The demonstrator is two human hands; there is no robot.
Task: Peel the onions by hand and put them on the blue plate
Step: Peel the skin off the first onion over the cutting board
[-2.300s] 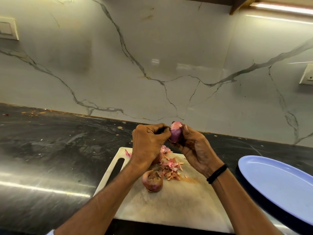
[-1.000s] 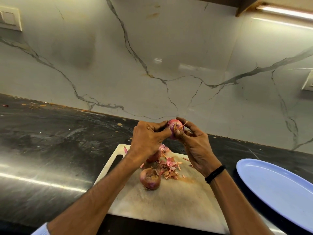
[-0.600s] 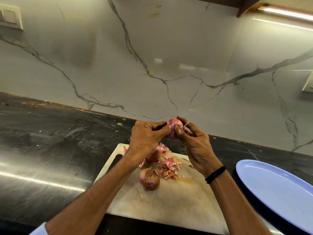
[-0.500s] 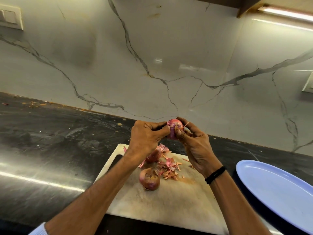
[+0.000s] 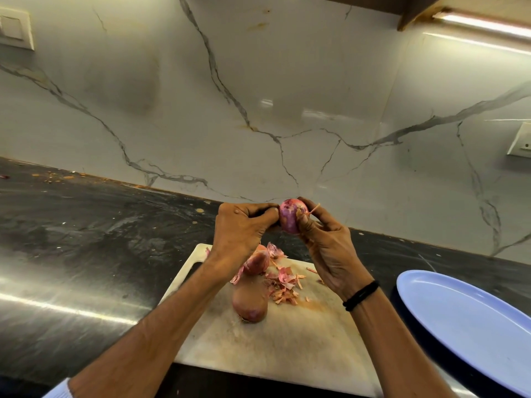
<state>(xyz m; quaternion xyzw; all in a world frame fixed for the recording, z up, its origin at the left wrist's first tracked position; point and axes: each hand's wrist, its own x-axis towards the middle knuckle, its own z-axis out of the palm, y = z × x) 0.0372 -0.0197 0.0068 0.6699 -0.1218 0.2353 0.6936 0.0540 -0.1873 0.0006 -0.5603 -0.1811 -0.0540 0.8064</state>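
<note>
Black counter (image 5: 86,239) below marble wall (image 5: 258,96) bears board (image 5: 287,346), blue plate (image 5: 465,317).

1. Nothing readable is coming through: no text, label, brand, number or sign is showing anywhere.
2. The switch plate (image 5: 15,30) and the socket (image 5: 520,139) on the wall are showing plain faces, and the blue plate (image 5: 474,320) is showing an unmarked surface.
</note>
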